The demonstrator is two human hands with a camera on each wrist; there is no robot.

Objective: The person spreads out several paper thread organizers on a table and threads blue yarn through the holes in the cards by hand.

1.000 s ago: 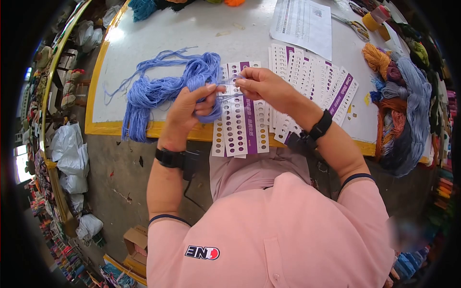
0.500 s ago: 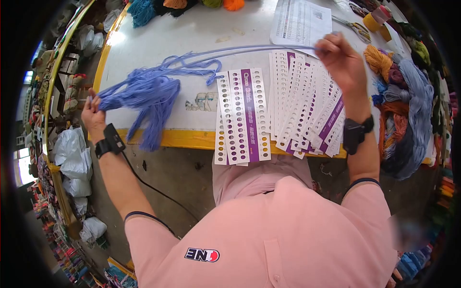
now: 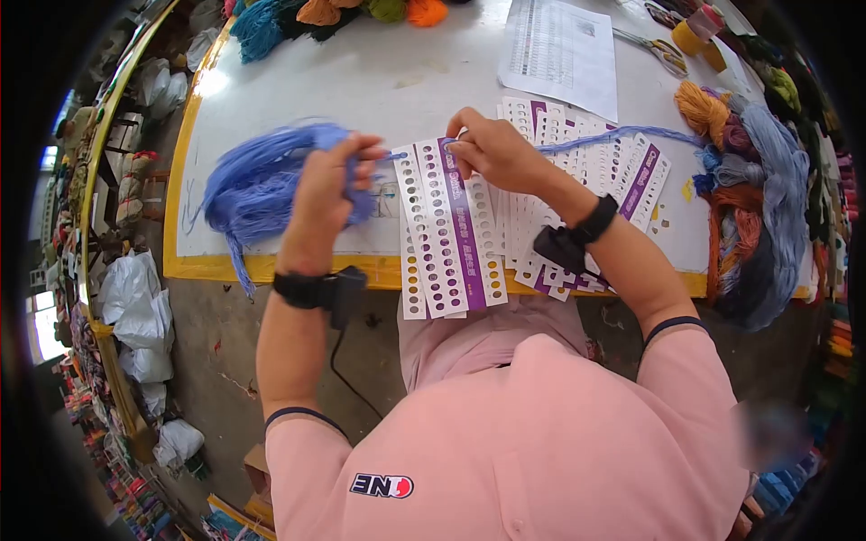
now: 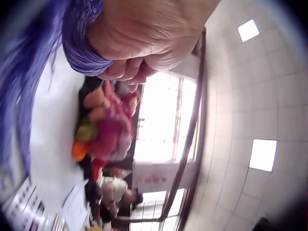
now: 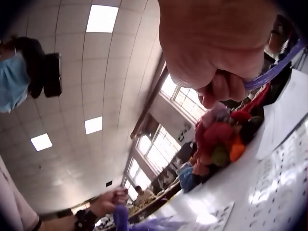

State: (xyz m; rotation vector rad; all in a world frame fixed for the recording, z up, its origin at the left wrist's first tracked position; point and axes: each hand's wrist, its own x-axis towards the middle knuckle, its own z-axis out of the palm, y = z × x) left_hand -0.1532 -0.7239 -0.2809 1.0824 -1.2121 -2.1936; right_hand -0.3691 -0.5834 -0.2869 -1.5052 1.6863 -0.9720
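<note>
A bundle of blue-violet yarn [image 3: 271,185] lies at the table's left, with the left hand [image 3: 329,185] at its right end. Yarn loops round that hand [image 4: 149,33], its fingers curled, in the left wrist view. Over the top of the punched white-and-purple cards [image 3: 451,234], the right hand [image 3: 492,153] pinches a yarn strand. That strand [image 3: 622,133] trails rightward across the fanned cards [image 3: 577,171]. In the right wrist view the right hand [image 5: 216,48] has curled fingers, with yarn [image 5: 276,72] running out beside them.
A printed sheet [image 3: 559,54] and scissors [image 3: 663,50] lie at the back right. Multicoloured skeins [image 3: 767,207] hang over the table's right side, and more yarn [image 3: 262,27] sits at the back left. Yellow tape [image 3: 216,267] lines the table's front edge.
The hands, wide apart half a second ago, are now close together near the middle. The bundle has moved with the left hand, and the strand now trails to the right behind the right hand.
</note>
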